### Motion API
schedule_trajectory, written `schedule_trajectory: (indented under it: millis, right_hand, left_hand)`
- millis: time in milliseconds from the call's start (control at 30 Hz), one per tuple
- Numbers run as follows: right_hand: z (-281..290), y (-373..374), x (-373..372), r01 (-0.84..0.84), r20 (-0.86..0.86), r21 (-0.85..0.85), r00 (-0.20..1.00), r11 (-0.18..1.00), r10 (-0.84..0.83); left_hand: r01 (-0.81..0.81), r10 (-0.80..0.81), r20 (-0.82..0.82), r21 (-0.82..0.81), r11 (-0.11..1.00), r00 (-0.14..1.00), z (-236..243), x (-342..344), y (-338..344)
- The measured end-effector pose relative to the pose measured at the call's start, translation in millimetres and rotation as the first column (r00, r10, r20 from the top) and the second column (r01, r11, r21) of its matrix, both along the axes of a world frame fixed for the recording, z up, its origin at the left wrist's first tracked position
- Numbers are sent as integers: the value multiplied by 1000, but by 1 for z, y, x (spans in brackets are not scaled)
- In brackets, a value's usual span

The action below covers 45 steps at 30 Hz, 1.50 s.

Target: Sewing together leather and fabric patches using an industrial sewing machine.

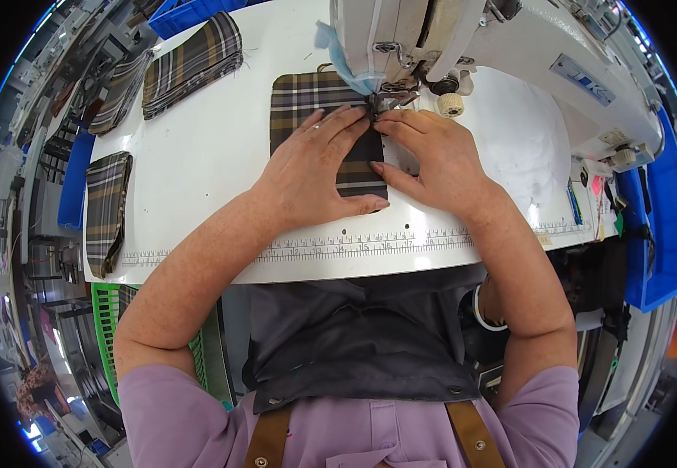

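Spreading wide, the left hand (315, 168) is pressing a plaid cloth (298, 100) on the table (186, 175), apparently keeping it flat; the right hand (438, 156), thumb parted from fingers, is seemingly steadying the cloth's right edge. Beyond, a sewing machine (537, 47) is overhanging that edge.

Brown straps (469, 425) run over a lilac shirt (178, 417).

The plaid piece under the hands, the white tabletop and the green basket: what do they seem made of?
Plaid piece: matte cloth, probably woven, judging by its crossing stripes. White tabletop: smooth and glossy, perhaps laminate, since it catches reflections. Green basket: likely moulded plastic, from its evenly coloured, slotted wall; finish hard to tell.
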State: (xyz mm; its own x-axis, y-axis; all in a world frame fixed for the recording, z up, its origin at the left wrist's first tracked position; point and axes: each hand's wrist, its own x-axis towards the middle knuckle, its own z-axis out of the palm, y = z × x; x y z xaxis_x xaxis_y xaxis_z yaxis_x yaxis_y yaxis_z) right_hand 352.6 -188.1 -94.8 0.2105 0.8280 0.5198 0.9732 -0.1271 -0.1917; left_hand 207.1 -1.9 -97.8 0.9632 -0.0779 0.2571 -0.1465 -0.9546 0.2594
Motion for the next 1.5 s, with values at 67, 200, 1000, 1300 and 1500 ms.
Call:
schedule_trajectory:
  millis: [67, 200, 1000, 1300, 1500]
  right_hand:
    - [1, 1, 0, -10, 0, 10, 1000, 1000, 10]
    - [0, 1, 0, -15, -3, 25, 1000, 1000, 15]
    - [3, 3, -3, 20, 15, 1, 1000, 1000, -20]
    - [-5, 0, 2, 15, -1, 66, 1000, 998, -15]
    - [-1, -1, -1, 3, -31, 50, 1000, 999, -2]
  left_hand:
    - [15, -14, 11, -88, 996, 1000, 0, -5, -1]
    - [74, -66, 41, -224, 972, 997, 4, -5, 0]
    - [154, -127, 182, -141, 978, 975, 0, 43, 33]
    - [147, -134, 101, -135, 980, 986, 2, 26, 16]
    - [90, -71, 91, -215, 973, 993, -2, 18, 12]
